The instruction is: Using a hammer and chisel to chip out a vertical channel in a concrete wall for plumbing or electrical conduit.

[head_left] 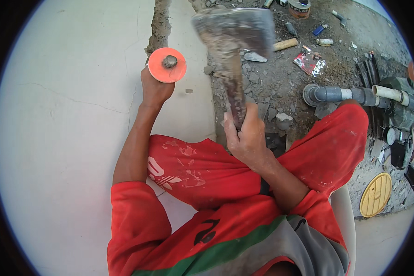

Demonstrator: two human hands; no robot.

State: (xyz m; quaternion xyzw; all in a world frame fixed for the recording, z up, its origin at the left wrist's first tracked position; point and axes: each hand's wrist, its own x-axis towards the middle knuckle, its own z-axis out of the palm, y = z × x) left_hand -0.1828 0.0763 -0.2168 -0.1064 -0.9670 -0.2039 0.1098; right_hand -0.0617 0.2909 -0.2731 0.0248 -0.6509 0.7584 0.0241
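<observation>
My left hand (pixel 154 89) grips a chisel (pixel 169 61) just under its round orange guard (pixel 157 69); the metal striking end pokes up through the guard's middle. It is held over a rough chiseled groove (pixel 160 25) in the white surface. In my right hand (pixel 246 140) is the dark wooden handle of a dusty axe-shaped hammer (pixel 232 32), its wide metal head raised to the right of the chisel and slightly blurred.
A cracked white surface (pixel 60 138) lies left. At right, rubble holds grey pipes (pixel 336 94), a white pipe (pixel 388 93), black hoses (pixel 371 69), a wooden stick (pixel 285 44), a blue object (pixel 319 30) and a round yellow cover (pixel 376 195). My red-clad legs (pixel 317 147) are bent below.
</observation>
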